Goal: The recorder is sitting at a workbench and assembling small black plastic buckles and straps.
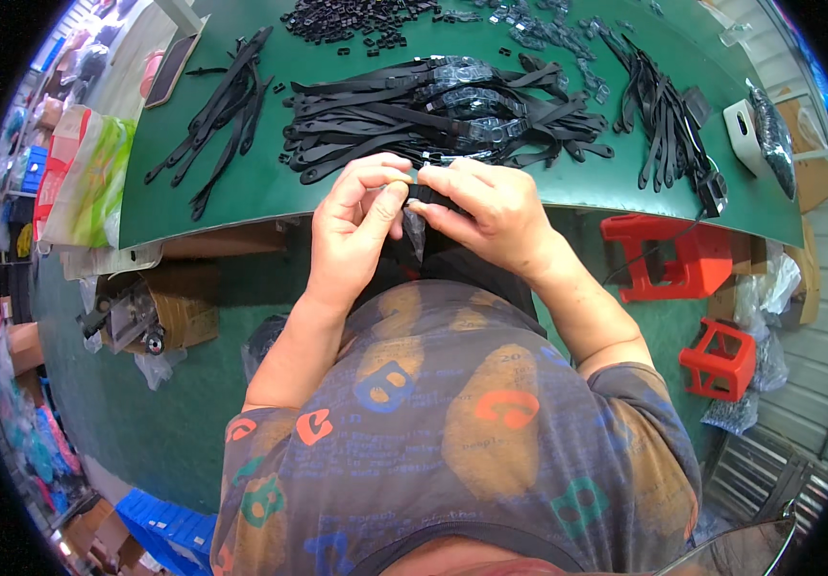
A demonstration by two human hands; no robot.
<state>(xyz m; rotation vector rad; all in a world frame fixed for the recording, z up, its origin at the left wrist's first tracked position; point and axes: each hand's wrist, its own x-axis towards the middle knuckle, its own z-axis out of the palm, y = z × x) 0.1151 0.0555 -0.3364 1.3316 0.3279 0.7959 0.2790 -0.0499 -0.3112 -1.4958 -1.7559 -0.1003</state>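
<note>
Just in front of the table's near edge, my left hand [361, 213] and my right hand [491, 209] meet with fingers pinched. Between their fingertips is a short piece of black strap [422, 195], mostly covered by the fingers. A small clear piece [415, 230] hangs below it; its kind is too blurred to tell. Right beyond my hands lies a wide pile of black straps [356, 120] with clear plastic buckles [476, 101] across its middle.
On the green table [270, 197] lie a left strap bundle [222, 120], a right strap bundle [659, 120], small black buckles [361, 24] and loose clear pieces [548, 29]. A white container [744, 139] stands far right. Red stools [688, 257] and a cardboard box [183, 312] are below.
</note>
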